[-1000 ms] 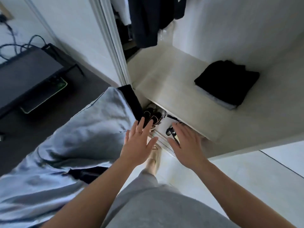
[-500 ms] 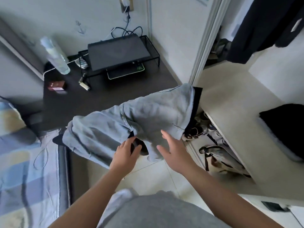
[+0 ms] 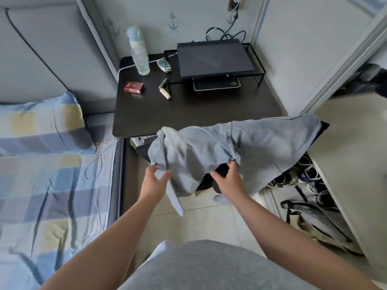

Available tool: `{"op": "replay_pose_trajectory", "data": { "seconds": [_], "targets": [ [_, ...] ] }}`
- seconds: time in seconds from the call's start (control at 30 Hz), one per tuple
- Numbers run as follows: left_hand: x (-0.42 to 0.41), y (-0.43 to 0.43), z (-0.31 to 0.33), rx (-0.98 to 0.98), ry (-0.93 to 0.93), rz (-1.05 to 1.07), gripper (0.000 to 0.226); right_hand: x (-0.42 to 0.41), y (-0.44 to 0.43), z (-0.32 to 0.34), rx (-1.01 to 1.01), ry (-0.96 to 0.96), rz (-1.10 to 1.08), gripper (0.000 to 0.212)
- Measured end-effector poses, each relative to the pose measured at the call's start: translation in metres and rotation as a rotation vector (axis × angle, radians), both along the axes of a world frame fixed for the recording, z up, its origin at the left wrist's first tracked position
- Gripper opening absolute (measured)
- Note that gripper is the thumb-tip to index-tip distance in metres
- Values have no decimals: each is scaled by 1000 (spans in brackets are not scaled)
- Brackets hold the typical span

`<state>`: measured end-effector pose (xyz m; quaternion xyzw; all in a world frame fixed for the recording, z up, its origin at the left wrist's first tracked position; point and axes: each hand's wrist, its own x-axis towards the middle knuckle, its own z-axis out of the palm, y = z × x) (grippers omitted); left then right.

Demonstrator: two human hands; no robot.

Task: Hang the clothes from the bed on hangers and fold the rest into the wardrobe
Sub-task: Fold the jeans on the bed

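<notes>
A pale blue-grey garment [image 3: 209, 151] hangs draped over a dark thing between the desk and the wardrobe, and a strip of it dangles down in the middle. My left hand [image 3: 154, 182] reaches its lower left edge with fingers spread, and the fingertips touch the fabric. At the lower fold, my right hand [image 3: 227, 182] touches the cloth with its fingertips, in front of a dark cloth [image 3: 219, 174] underneath. Neither hand grips anything. The bed [image 3: 52, 185], with a checked sheet and a pillow, lies at the left. The pale wardrobe shelf [image 3: 356, 164] is at the right.
A dark desk [image 3: 188, 114] behind the garment carries a bottle [image 3: 139, 53], a red box [image 3: 134, 87] and a laptop on a wire stand [image 3: 215, 57]. Several shoes [image 3: 301, 174] and a bag [image 3: 314, 222] lie under the wardrobe shelf. Pale tiled floor [image 3: 199, 218] lies below my hands.
The view has swung left, from the wardrobe shelf with its folded black clothes to the desk and bed. Both hands have moved up to the draped garment.
</notes>
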<state>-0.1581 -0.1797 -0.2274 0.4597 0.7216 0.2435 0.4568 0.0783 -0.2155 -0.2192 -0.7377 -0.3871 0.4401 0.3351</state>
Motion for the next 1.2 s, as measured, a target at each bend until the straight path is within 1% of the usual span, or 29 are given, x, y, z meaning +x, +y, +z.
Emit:
{"op": "replay_pose_trajectory", "data": {
  "seconds": [0.07, 0.13, 0.17, 0.2, 0.23, 0.27, 0.3, 0.37, 0.43, 0.5, 0.53, 0.57, 0.6, 0.67, 0.7, 0.8, 0.9, 0.97, 1.07, 1.13, 1.2],
  "targets": [
    [-2, 8, 2, -19, 3, -69, 62, -5, 7, -4, -57, 12, -49, 49],
    [-4, 14, 0, -28, 23, -121, 41, -10, 10, -6, -91, 8, -88, 28],
    [-4, 16, 0, -32, 18, -142, 31, -14, 10, -5, -89, 9, -120, 29],
    [-5, 16, -1, -36, -1, -153, 24, -16, 9, -4, -85, 11, -152, 34],
    [-6, 15, -2, -39, -27, -152, 22, -19, 6, -2, -84, 7, -176, 36],
    [-6, 15, -3, -41, -47, -141, 26, -23, 3, 0, -78, 7, -188, 35],
    [-7, 14, -3, -40, -56, -125, 35, -27, 0, 5, -79, 31, -191, 31],
    [-11, 14, -3, -24, -28, -88, 58, -36, -9, 14, -84, 141, -198, 20],
    [-17, 15, -3, -18, -3, -76, 76, -46, -18, 26, -49, 240, -231, 14],
    [-19, 13, -2, -36, -84, -61, 88, -53, -24, 44, 29, 298, -260, 15],
    [-19, 12, 0, -47, -151, -45, 89, -57, -26, 58, 69, 341, -261, 20],
    [-19, 12, 2, -56, -206, -47, 82, -59, -27, 73, 102, 391, -256, 27],
    [-18, 12, 5, -66, -232, -80, 67, -61, -27, 88, 143, 437, -239, 30],
    [-17, 11, 15, -93, -268, -170, 37, -61, -28, 114, 244, 504, -169, 29],
    [-17, 11, 22, -100, -318, -179, 28, -59, -29, 126, 291, 545, -134, 31],
    [-20, 14, 52, -38, -488, -128, 15, -55, -26, 159, 426, 626, -9, 30],
    [-33, 27, 103, 55, -651, -65, 16, -59, -20, 198, 502, 625, 158, 33],
    [-45, 37, 144, 128, -754, -58, 18, -66, -12, 222, 534, 581, 255, 43],
    [-63, 51, 209, 248, -919, -109, 23, -83, 3, 259, 609, 499, 321, 46],
    [-76, 56, 250, 338, -983, -146, 24, -95, 13, 284, 672, 459, 351, 48],
    [-92, 59, 288, 442, -1017, -133, 23, -112, 23, 313, 740, 396, 409, 51]
  ]
}}
